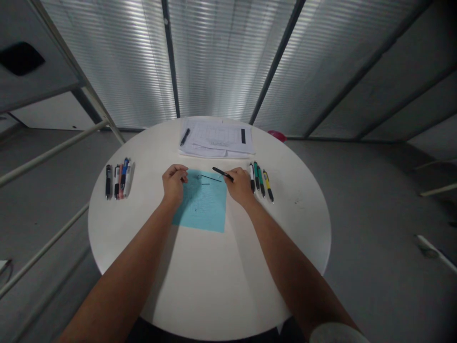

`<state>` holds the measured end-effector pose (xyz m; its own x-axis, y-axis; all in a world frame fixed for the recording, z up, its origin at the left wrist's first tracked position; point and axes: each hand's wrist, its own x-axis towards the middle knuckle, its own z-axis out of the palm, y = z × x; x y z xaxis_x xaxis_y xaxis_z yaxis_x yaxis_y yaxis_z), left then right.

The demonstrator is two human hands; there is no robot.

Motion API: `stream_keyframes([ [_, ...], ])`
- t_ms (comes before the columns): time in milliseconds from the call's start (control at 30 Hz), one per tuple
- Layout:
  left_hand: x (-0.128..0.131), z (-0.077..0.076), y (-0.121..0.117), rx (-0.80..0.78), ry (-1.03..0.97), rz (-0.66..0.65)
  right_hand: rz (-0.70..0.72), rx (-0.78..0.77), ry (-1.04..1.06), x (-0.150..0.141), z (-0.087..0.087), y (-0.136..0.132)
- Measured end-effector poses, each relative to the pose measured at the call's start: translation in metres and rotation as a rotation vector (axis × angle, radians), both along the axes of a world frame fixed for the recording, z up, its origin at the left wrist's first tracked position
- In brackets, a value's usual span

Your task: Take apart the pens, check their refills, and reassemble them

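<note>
A sheet of blue paper with faint handwriting lies on the white round table between my hands. At its upper left edge is my left hand, fingers curled in; whether they hold anything is hidden. My right hand rests by the upper right edge, closed around a black pen that points left above the paper. A thin dark line and a shorter one below show near the top of the sheet; I cannot tell whether they are drawn or lying there.
Several pens, one a yellow pen, lie just right of my right hand. Another pen group, with a black pen, sits at the table's left. Behind the blue sheet are printed papers with a pen on them. A metal rail stands left.
</note>
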<state>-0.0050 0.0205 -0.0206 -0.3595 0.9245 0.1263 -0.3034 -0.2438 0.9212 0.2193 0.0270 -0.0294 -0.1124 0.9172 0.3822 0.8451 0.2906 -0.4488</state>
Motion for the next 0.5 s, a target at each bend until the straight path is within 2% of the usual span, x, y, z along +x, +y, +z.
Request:
stream_keyframes([
  [133, 0.0004, 0.0018, -0.0012, -0.004, 0.005, -0.004, -0.009, -0.002, 0.003, 0.0002, 0.0007, -0.0002],
  [300, 0.0004, 0.0023, -0.0008, -0.007, 0.002, -0.009, 0.065, -0.013, -0.008, -0.0005, 0.0027, -0.0038],
  [500, 0.0005, 0.0021, -0.0012, -0.007, 0.006, -0.004, 0.032, -0.039, -0.014, -0.0015, 0.0010, -0.0021],
])
